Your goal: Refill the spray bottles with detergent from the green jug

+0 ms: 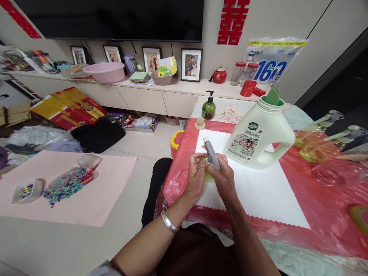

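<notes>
My left hand (196, 174) and my right hand (223, 177) meet over the near left part of a white cloth (258, 191) on a table. Between them they pinch a small grey pump head (212, 153) with a pale tip, its base resting on a small yellow-green bottle (207, 177) mostly hidden behind the fingers. Both hands have their fingers curled closed. A silver bangle (169, 222) circles my left wrist. A large white detergent jug (258, 134) with a green funnel (272, 96) in its mouth stands just right of the hands.
A green pump bottle (208, 107) and a small cream cap (200, 123) sit at the table's far left. Clear yellow-tinted dishes (316, 149) crowd the right on the red plastic cover (322, 207). On the floor lies a pink mat (86, 191) with colourful beads (66, 184).
</notes>
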`<control>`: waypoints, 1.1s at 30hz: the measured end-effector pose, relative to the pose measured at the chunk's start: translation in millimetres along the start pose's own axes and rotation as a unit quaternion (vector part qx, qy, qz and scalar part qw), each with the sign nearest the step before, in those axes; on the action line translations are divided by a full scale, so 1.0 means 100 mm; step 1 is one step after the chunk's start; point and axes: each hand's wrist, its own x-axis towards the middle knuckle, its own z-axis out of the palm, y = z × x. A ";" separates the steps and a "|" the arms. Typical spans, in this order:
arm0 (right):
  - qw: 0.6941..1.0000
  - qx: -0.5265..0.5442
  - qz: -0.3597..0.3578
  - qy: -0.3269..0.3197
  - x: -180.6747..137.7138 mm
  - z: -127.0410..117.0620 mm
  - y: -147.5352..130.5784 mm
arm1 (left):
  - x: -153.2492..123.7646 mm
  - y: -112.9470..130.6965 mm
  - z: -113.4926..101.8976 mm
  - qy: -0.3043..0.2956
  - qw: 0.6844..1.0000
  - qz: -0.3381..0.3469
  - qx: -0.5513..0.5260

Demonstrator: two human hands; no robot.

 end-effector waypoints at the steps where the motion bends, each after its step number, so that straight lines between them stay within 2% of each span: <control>1: 1.000 -0.002 0.000 0.006 0.00 0.00 0.00 | 0.00 0.00 0.00 0.001 1.000 -0.002 0.002; 7: 0.998 -0.017 -0.007 0.060 -0.02 0.06 0.05 | 0.01 -0.02 -0.01 0.005 1.000 -0.009 0.001; 14: 0.999 0.021 -0.022 0.039 -0.02 0.00 0.05 | 0.04 0.00 -0.14 -0.066 0.998 -0.014 -0.011; 19: 0.994 0.096 -0.014 0.054 -0.03 -0.06 0.10 | -0.03 -0.06 -0.36 -0.072 0.995 -0.064 0.013; 24: 0.979 0.173 -0.015 0.105 -0.03 -0.13 0.03 | -0.10 -0.12 -0.50 -0.090 0.988 -0.126 0.015; 28: 0.969 0.204 -0.021 0.135 -0.02 -0.20 -0.15 | -0.14 -0.06 -0.46 -0.133 0.972 -0.184 -0.060; 33: 0.963 0.226 -0.022 0.142 -0.04 -0.24 -0.32 | -0.21 0.04 -0.34 -0.203 0.935 -0.236 -0.170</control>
